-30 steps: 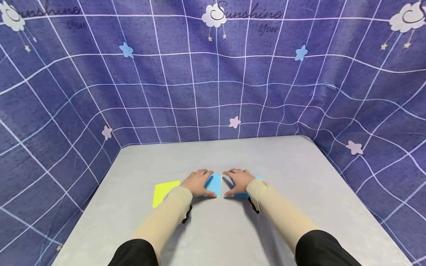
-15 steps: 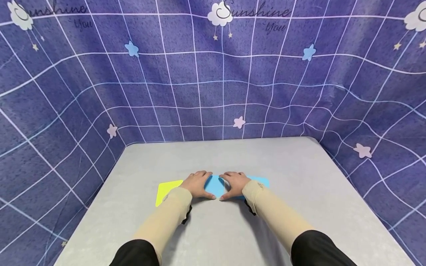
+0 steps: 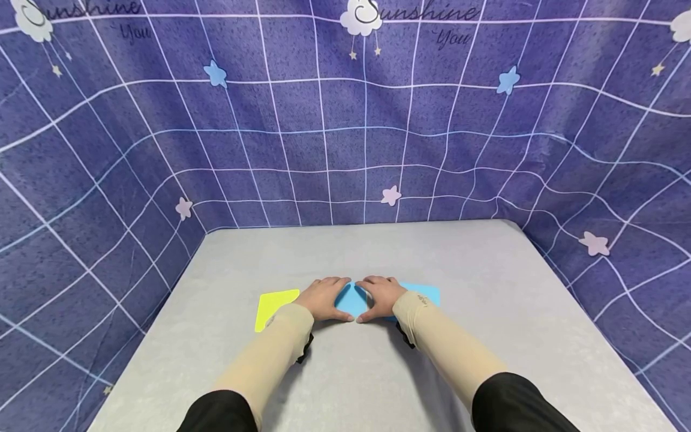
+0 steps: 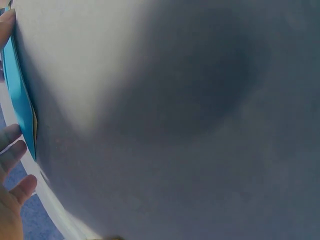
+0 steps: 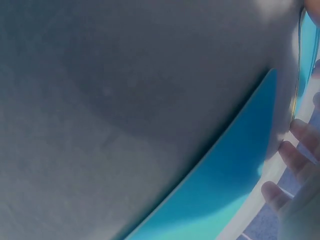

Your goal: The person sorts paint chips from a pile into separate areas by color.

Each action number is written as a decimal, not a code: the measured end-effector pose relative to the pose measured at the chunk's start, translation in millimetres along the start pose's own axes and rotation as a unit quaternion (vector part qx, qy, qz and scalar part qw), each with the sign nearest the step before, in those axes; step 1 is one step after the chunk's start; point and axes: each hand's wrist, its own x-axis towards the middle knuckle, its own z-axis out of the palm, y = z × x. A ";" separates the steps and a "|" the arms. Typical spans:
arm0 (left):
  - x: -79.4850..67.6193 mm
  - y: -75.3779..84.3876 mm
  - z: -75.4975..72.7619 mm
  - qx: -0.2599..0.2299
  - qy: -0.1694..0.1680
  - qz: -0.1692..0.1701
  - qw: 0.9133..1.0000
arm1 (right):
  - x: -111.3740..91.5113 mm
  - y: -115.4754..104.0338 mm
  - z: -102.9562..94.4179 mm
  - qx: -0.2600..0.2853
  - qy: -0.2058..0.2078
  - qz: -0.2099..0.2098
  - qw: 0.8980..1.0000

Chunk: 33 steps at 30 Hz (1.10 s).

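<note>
Between my hands on the table lies a blue square sheet [image 3: 352, 300], with a thin yellow layer along its edge in the left wrist view. My left hand [image 3: 323, 298] grips its left side, thumb at the near edge and fingers at the far edge. From the right, my right hand [image 3: 381, 297] holds it the same way, the two thumb tips nearly meeting. A second blue sheet [image 3: 425, 292] lies partly hidden under the right hand and wrist. Past the left wrist is a yellow sheet [image 3: 274, 305], partly covered by the sleeve.
The pale grey table [image 3: 345, 372] is enclosed at the back and sides by a purple-blue gridded curtain [image 3: 345, 150] with stars and clouds. Bare tabletop shows behind and in front of the sheets.
My right hand has shifted left onto the middle blue sheet, closing the gap between the hands and uncovering more of the right blue sheet. The left hand stays around the sheet's left side.
</note>
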 end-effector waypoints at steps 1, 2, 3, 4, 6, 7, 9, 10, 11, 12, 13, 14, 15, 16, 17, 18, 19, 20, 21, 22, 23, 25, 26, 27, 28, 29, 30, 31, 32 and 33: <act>0.2 0.0 0.1 0.001 0.000 0.002 1.000 | 0.2 -0.3 0.1 0.000 -0.001 0.000 1.000; 0.3 -0.1 0.3 0.000 0.000 0.004 1.000 | 0.2 -0.8 0.1 0.002 0.000 0.000 1.000; 0.5 -0.2 0.7 -0.001 0.000 0.005 1.000 | 0.4 -1.2 0.2 0.005 -0.001 0.000 1.000; 0.3 -0.3 1.0 -0.002 0.001 0.007 1.000 | 0.5 -1.6 0.3 0.005 -0.003 0.001 1.000; -0.1 -0.3 1.8 -0.002 0.001 0.009 1.000 | 0.5 -2.2 0.7 0.009 -0.007 0.004 1.000; -0.6 0.0 1.9 -0.003 0.003 0.010 1.000 | 0.5 -2.4 1.0 0.011 -0.006 0.005 1.000; -2.2 0.6 1.7 -0.004 0.005 0.011 1.000 | 0.8 -2.9 1.4 0.016 -0.004 0.006 1.000; -3.0 0.8 1.6 -0.003 0.005 0.012 1.000 | 0.7 -2.9 1.6 0.017 -0.002 0.007 1.000; -3.8 0.9 1.2 -0.002 0.004 0.011 1.000 | 0.6 -3.0 1.7 0.019 0.000 0.007 1.000; -5.0 1.1 0.3 -0.002 0.002 0.010 1.000 | 0.4 -3.1 1.7 0.018 0.002 0.006 1.000; -6.3 1.2 -0.8 -0.005 0.002 0.009 1.000 | 0.3 -3.2 1.5 0.019 0.006 0.006 1.000; -7.6 1.1 -2.0 -0.006 0.002 0.008 1.000 | 0.0 -3.4 1.0 0.019 0.007 0.006 1.000; -8.7 0.7 -3.1 -0.006 0.003 0.006 1.000 | -0.2 -3.5 0.6 0.019 0.009 0.006 1.000; -9.7 0.1 -4.4 -0.004 0.001 0.004 1.000 | -0.7 -3.7 -0.2 0.019 0.009 0.007 1.000; -10.7 -0.4 -5.7 -0.001 0.000 0.000 1.000 | -1.0 -3.9 -1.0 0.018 0.009 0.008 1.000; -11.5 -1.2 -6.7 0.002 -0.001 -0.003 1.000 | -1.4 -4.1 -2.0 0.016 0.007 0.009 1.000; -12.0 -2.2 -7.1 0.006 0.000 -0.006 1.000 | -1.9 -4.4 -2.9 0.017 0.007 0.011 1.000; -12.1 -3.4 -7.4 0.012 -0.002 -0.009 1.000 | -2.3 -4.5 -3.7 0.016 0.006 0.012 1.000; -12.0 -4.5 -7.4 0.017 -0.004 -0.011 1.000 | -2.6 -4.5 -4.3 0.014 0.004 0.014 1.000; -11.6 -5.5 -7.6 0.019 -0.006 -0.012 1.000 | -2.9 -4.5 -5.3 0.013 0.003 0.015 1.000; -11.2 -6.4 -7.8 0.018 -0.006 -0.011 1.000 | -3.1 -4.4 -5.9 0.012 0.002 0.016 1.000; -10.3 -7.8 -7.5 0.018 -0.004 -0.007 1.000 | -3.2 -3.9 -6.5 0.012 0.002 0.016 1.000; -10.0 -8.3 -7.6 0.017 -0.004 -0.004 1.000 | -3.2 -3.6 -6.5 0.012 0.003 0.015 1.000; -9.9 -8.6 -7.5 0.016 -0.002 -0.002 1.000 | -3.1 -3.3 -6.4 0.012 0.004 0.014 1.000; -10.0 -8.7 -7.4 0.013 0.000 0.000 1.000 | -3.1 -3.2 -6.1 0.012 0.005 0.013 1.000; -10.1 -9.2 -6.8 0.013 0.002 0.002 1.000 | -2.9 -3.1 -5.6 0.014 0.008 0.009 1.000; -10.6 -9.3 -6.5 0.014 0.004 0.002 1.000 | -2.9 -3.1 -5.2 0.015 0.010 0.006 1.000; -11.1 -9.4 -6.4 0.013 0.005 0.002 1.000 | -2.9 -3.2 -4.9 0.016 0.013 0.002 1.000; -11.8 -9.5 -6.2 0.012 0.008 0.002 1.000 | -2.9 -3.4 -4.7 0.017 0.016 -0.002 1.000; -12.4 -9.6 -5.9 0.011 0.010 0.002 1.000 | -2.9 -3.7 -4.5 0.017 0.019 -0.006 1.000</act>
